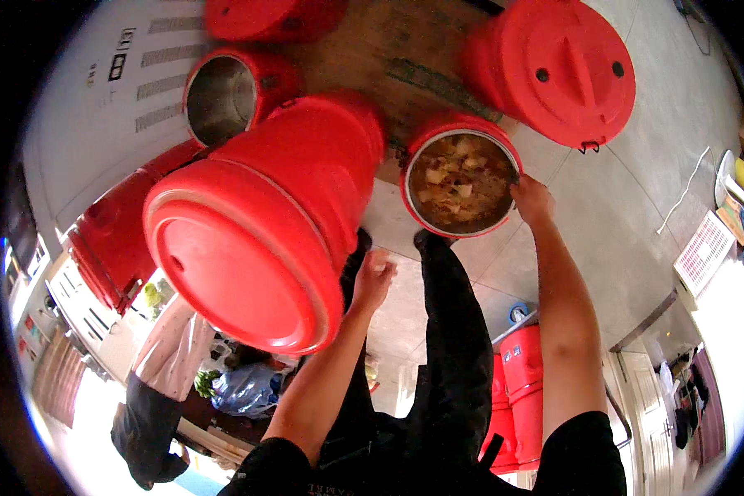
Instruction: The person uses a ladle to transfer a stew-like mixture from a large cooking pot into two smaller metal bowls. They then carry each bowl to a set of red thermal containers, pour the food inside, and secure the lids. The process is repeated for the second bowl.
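A red insulated barrel with a pale inner rim (pixel 411 192) stands uncovered near my feet. Inside it is a brown stew (pixel 459 180) with pale chunks. My right hand (pixel 535 199) grips this barrel's edge on its right side, where a dark handle or clasp is mostly hidden by my fingers. Beside the taller red barrel (pixel 242 248) on the left, my left hand (pixel 375 282) hangs low with its fingers loosely bent and nothing in them. That taller barrel shows a smooth round red top close to the camera. Whether my left forearm touches it, I cannot tell.
Behind stand an uncovered steel-lined red barrel (pixel 220 99) and a lidded red barrel (pixel 570 74). Brown cardboard (pixel 372 56) lies on the tiled floor. Another person (pixel 155 409) is at lower left, near a blue plastic bag (pixel 245 387). A white plastic basket (pixel 705 253) lies right.
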### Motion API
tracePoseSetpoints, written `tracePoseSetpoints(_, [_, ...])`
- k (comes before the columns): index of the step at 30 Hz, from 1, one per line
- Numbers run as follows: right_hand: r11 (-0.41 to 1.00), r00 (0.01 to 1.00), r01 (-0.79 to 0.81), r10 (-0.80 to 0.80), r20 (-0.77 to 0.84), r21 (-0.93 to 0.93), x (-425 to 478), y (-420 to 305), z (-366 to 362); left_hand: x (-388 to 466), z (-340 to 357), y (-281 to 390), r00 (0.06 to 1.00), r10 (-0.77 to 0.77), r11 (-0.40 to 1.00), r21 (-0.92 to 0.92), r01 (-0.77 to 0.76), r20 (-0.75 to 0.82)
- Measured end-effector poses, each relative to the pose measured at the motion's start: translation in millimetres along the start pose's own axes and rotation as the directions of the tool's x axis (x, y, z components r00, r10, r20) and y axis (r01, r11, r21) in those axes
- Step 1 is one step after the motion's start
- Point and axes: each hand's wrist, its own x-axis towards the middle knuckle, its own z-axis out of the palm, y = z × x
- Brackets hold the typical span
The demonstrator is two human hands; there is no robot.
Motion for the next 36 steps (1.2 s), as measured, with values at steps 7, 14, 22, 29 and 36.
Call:
tracePoseSetpoints(7, [0.925, 1.000, -0.026, 0.018, 0.023, 0.380, -40.1, -51.3, 5.1, -112.1, -154.2, 50.0, 0.836, -0.161, 0.690, -0.666, -0.284, -0.524])
tracePoseSetpoints(14, [0.483, 0.937, 0.044, -0.323, 0.132, 0.874, -209.0, -296.5, -115.0, -183.0, -238.9, 202.5, 0.750, 0.285, 0.920, -0.049, -0.388, -0.597])
tracePoseSetpoints(22, [0.612, 0.932, 0.330, -0.334, -0.144, 0.719, -284.3, -275.1, -154.9, -225.9, -189.6, 231.6, 0.904, 0.200, 0.844, -0.401, -0.355, -0.378])
tracePoseSetpoints(29, [0.802, 0.937, 0.320, -0.189, -0.294, 0.505, -389.1, -127.2, -222.1, -254.5, -109.7, 246.4, 0.950, 0.259, 0.677, -0.735, -0.050, 0.173])
tracePoseSetpoints(36, [0.790, 0.997, 0.075, -0.061, -0.044, 0.609, -364.9, -91.3, -205.6, -195.9, -47.7, 203.8, 0.927, 0.344, 0.853, -0.463, -0.242, 0.148])
